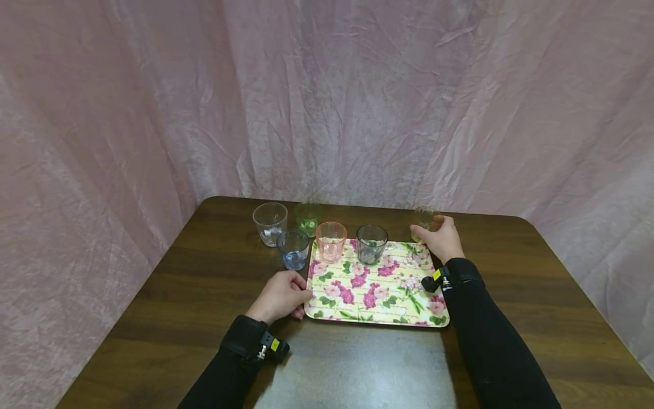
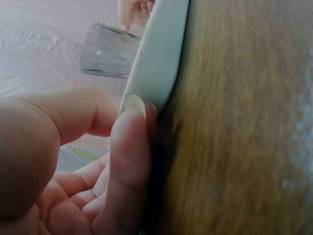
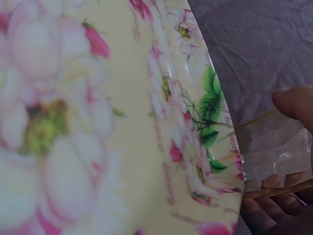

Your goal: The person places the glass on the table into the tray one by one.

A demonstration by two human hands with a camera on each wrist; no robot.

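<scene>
My left hand [image 1: 281, 295] pinches the left rim of a flowered tray [image 1: 352, 309] between thumb and fingers; the tray's pale outer side [image 2: 161, 54] shows in the left wrist view. At the tray's far right corner, my right hand [image 1: 443, 240] holds a pale yellowish clear glass [image 1: 423, 218], thumb on one side and fingers on the other. The fingers partly cover this glass [image 3: 279, 147] in the right wrist view. On the tray's back part stand a pink glass [image 1: 331, 243] and a dark grey glass [image 1: 371, 245], side by side and upright.
Left of the tray, a blue glass [image 1: 293, 251], a clear glass [image 1: 269, 224] and a green glass [image 1: 308, 218] stand on the wooden table [image 1: 204, 295]. A pink curtain [image 1: 327, 102] hangs behind the table's back edge.
</scene>
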